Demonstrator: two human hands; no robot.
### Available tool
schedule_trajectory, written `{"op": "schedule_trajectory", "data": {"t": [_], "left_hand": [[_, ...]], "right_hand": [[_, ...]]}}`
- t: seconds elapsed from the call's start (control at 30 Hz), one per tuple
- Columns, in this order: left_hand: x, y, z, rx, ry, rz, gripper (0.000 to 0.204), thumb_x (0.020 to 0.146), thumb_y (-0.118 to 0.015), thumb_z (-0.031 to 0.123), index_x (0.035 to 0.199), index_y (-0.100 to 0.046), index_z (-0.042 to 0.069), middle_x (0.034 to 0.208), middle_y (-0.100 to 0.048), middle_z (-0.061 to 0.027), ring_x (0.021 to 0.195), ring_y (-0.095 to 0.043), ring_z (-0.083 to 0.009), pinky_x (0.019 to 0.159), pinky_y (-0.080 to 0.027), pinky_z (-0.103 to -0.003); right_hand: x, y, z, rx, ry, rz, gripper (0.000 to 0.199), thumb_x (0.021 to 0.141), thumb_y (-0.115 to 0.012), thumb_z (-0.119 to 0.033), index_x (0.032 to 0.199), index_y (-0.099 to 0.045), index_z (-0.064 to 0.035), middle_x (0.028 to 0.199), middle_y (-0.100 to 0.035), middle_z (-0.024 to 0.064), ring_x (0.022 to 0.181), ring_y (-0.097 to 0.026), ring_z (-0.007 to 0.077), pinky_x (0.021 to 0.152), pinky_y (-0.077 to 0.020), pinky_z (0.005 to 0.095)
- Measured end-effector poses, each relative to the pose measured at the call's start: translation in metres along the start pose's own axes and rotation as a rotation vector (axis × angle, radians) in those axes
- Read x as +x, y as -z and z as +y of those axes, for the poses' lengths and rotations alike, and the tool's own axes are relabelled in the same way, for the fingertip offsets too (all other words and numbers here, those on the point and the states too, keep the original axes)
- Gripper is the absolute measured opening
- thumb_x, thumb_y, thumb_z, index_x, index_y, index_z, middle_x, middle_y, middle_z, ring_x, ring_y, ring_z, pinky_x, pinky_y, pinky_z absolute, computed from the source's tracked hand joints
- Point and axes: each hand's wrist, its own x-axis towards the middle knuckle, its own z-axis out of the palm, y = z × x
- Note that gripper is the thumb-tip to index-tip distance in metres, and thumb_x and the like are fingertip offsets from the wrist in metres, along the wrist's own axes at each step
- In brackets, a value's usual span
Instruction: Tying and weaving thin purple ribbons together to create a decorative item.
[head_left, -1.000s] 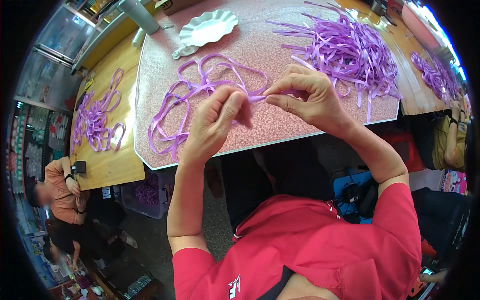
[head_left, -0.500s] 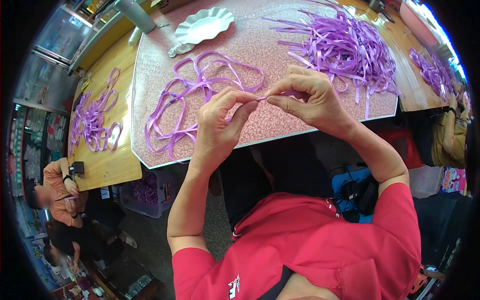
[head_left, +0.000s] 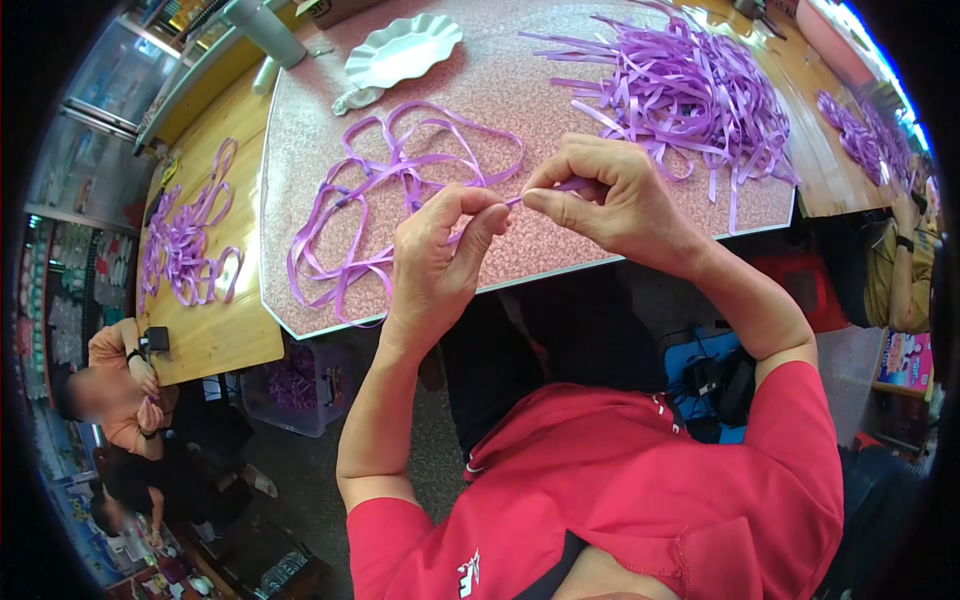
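Between my two hands a purple ribbon (head_left: 514,201) is stretched over the near part of the pink speckled table. My left hand (head_left: 446,240) pinches it between thumb and forefinger. Close by on the right, my right hand (head_left: 608,195) grips the same ribbon, with thumb against curled fingers. Looped purple ribbons (head_left: 350,200) with small knots lie on the table beside and beyond my left hand. A big heap of cut purple ribbons (head_left: 700,100) spreads out beyond my right hand.
A white scalloped dish (head_left: 405,52) and a grey-green tumbler (head_left: 265,32) stand at the far left. More purple ribbon (head_left: 190,245) lies on the wooden table to the left. A clear plastic bin (head_left: 300,390) sits below. Co-workers are at both sides.
Both hands keep their pinch on the ribbon. My right hand has shifted slightly left and down, and the fingertips are a little nearer each other. The ribbon piles look unchanged.
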Motion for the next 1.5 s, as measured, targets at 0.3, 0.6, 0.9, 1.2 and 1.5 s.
{"op": "schedule_trajectory", "data": {"t": [0.3, 0.6, 0.9, 1.2, 1.5], "left_hand": [[0.058, 0.043, -0.037, 0.266, 0.086, 0.103, 0.015, 0.094, -0.065, 0.016, 0.097, -0.068, 0.001, 0.092, -0.071, -0.0092, 0.087, -0.066, -0.0190, 0.080, -0.051, -0.030], [0.186, 0.102, -0.154, 1.315, 0.090, -0.076, 0.105, 0.077, -0.036, 0.090, 0.147, -0.043, 0.011, 0.159, -0.024, -0.0157, 0.149, -0.013, -0.0349, 0.118, -0.005, -0.058], [0.205, 0.098, -0.161, 1.202, -0.038, -0.198, 0.079, 0.081, -0.058, 0.074, 0.134, -0.059, 0.015, 0.158, -0.030, -0.0110, 0.149, -0.010, -0.0362, 0.117, -0.002, -0.059], [0.121, 0.044, -0.059, 0.307, 0.017, -0.214, 0.029, 0.097, -0.061, 0.029, 0.092, -0.068, 0.001, 0.090, -0.068, -0.0098, 0.082, -0.063, -0.0174, 0.076, -0.049, -0.032], [0.052, 0.000, -0.011, 0.071, 0.074, -0.356, 0.020, 0.095, -0.067, 0.021, 0.103, -0.069, 0.002, 0.088, -0.070, -0.0076, 0.086, -0.066, -0.0128, 0.075, -0.052, -0.029]], "right_hand": [[0.013, 0.014, 0.041, -0.020, -0.067, 0.100, 0.011, 0.090, -0.073, -0.012, 0.091, -0.071, -0.0011, 0.071, -0.048, -0.0079, 0.061, -0.037, 0.0004, 0.050, -0.0277, 0.0195], [0.020, 0.019, 0.082, -0.040, -0.187, 0.152, 0.014, 0.090, -0.073, -0.015, 0.091, -0.071, -0.0012, 0.067, -0.045, -0.0086, 0.059, -0.035, 0.0012, 0.050, -0.0277, 0.0220], [0.012, 0.027, 0.077, 0.052, -0.209, 0.158, 0.011, 0.090, -0.072, -0.011, 0.093, -0.071, -0.0003, 0.070, -0.046, -0.0083, 0.060, -0.036, 0.0002, 0.051, -0.0274, 0.0207], [0.010, 0.027, 0.061, 0.055, -0.116, 0.156, 0.010, 0.090, -0.072, -0.010, 0.092, -0.071, -0.0004, 0.071, -0.048, -0.0080, 0.060, -0.036, 0.0000, 0.051, -0.0276, 0.0199], [0.001, 0.016, 0.028, -0.089, 0.063, 0.103, 0.006, 0.088, -0.072, -0.006, 0.091, -0.071, -0.0017, 0.071, -0.049, -0.0034, 0.061, -0.038, 0.0036, 0.052, -0.0290, 0.0228]]}}
